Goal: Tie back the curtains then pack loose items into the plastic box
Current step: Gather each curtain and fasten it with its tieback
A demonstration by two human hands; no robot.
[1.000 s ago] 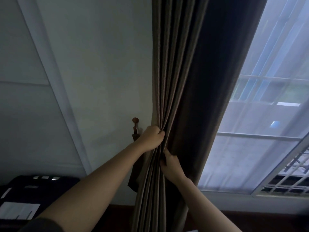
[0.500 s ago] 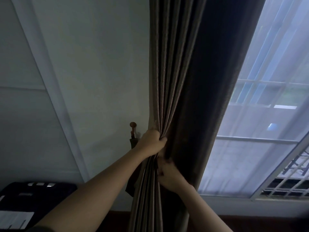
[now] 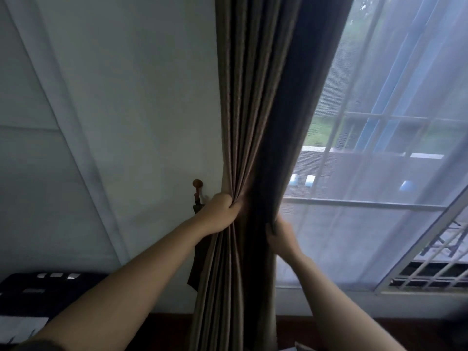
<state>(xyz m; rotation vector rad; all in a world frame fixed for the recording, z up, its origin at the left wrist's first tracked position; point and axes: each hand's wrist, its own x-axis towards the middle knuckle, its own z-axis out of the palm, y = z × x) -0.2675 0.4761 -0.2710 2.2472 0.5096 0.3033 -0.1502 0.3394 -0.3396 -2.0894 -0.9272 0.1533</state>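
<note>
The room is dim. Daylight enters through the window (image 3: 379, 148) right of the right hand (image 3: 281, 236), pale and hazy. The curtain (image 3: 243, 110) above both hands falls near black on its window side. The wall (image 3: 126, 97) left of the left hand (image 3: 220, 214) is flat grey. Straight lines lean at the edges; the right hand is slightly smeared.

the brown curtain (image 3: 243, 122) hangs in narrow vertical pleats, its right side in dark shadow. at mid-height it is gathered into a tight bunch, gripped on the left by the left hand (image 3: 220, 214) and clasped at its right edge by the right hand (image 3: 281, 236).
</note>
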